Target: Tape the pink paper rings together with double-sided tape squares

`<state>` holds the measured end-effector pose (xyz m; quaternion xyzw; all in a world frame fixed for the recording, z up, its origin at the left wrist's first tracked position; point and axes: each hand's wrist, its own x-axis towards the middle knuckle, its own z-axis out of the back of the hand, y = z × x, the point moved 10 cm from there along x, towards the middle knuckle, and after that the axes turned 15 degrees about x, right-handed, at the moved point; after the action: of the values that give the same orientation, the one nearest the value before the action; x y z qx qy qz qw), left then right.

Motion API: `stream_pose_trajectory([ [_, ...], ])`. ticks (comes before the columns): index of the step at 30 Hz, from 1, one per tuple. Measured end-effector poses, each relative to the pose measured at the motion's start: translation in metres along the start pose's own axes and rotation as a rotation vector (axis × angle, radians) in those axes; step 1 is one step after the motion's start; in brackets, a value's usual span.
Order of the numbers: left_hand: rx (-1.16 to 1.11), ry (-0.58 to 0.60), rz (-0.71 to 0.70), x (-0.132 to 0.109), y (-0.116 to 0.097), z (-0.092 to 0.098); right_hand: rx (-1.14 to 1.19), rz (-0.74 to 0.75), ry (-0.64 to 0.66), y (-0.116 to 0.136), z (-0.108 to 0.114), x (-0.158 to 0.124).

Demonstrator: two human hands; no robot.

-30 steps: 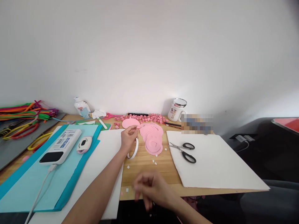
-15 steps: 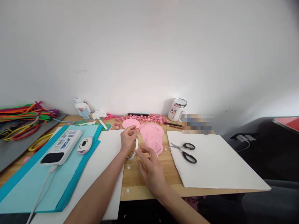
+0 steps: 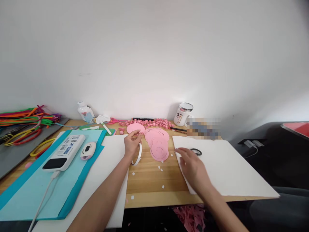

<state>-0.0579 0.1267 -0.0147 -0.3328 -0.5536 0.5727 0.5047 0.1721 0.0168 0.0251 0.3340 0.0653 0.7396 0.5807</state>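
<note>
My left hand [image 3: 132, 144] is closed in a pinch over the middle of the table, with a small pink paper flower [image 3: 141, 132] at its fingertips. A roll of white tape [image 3: 138, 155] hangs from the same hand, its ring partly behind the fingers. My right hand [image 3: 191, 164] is over the scissors [image 3: 196, 151] on the white sheet at the right, fingers reaching leftward and apart. Only part of one black handle shows past this hand; the rest is covered. Between my hands lies an overlapping row of pink paper discs and rings [image 3: 158, 145].
Pink paper pieces [image 3: 159, 123] are heaped along the wall near a white mug [image 3: 183, 114]. At left, a power bank [image 3: 64, 153] and small device [image 3: 88, 150] rest on blue sheets. White boards [image 3: 231, 170] flank the middle. White scraps [image 3: 163, 186] dot the wood.
My right hand has moved right, away from the tape roll to above the scissors, uncovering white scraps on the wood. My left hand stays nearly in place with the tape roll.
</note>
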Motion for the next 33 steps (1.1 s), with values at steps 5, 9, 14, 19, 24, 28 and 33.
stream_pose_trajectory([
  [5, -0.012, -0.011, 0.017, -0.001, 0.000, 0.001, -0.184, -0.124, 0.316, -0.066, -0.008, 0.005],
  [9, -0.013, -0.017, 0.029, -0.002, -0.003, 0.002, -0.191, -0.103, 0.360, -0.078, -0.009, 0.003],
  [14, -0.015, -0.014, 0.033, -0.003, -0.004, 0.001, -0.298, -0.115, 0.373, -0.096, -0.006, 0.007],
  [19, -0.013, -0.019, 0.035, -0.003, -0.005, 0.002, -0.341, -0.170, 0.340, -0.106, -0.003, 0.014],
  [24, -0.004, -0.020, 0.040, -0.004, -0.008, 0.002, 0.216, -0.237, 0.146, -0.086, 0.008, 0.018],
  [28, 0.006, -0.030, 0.071, -0.005, -0.009, 0.003, 0.831, -0.200, 0.270, -0.035, -0.017, 0.018],
  [33, -0.008, -0.024, 0.086, -0.006, -0.009, 0.002, 0.705, -0.001, 0.323, 0.028, -0.039, 0.020],
])
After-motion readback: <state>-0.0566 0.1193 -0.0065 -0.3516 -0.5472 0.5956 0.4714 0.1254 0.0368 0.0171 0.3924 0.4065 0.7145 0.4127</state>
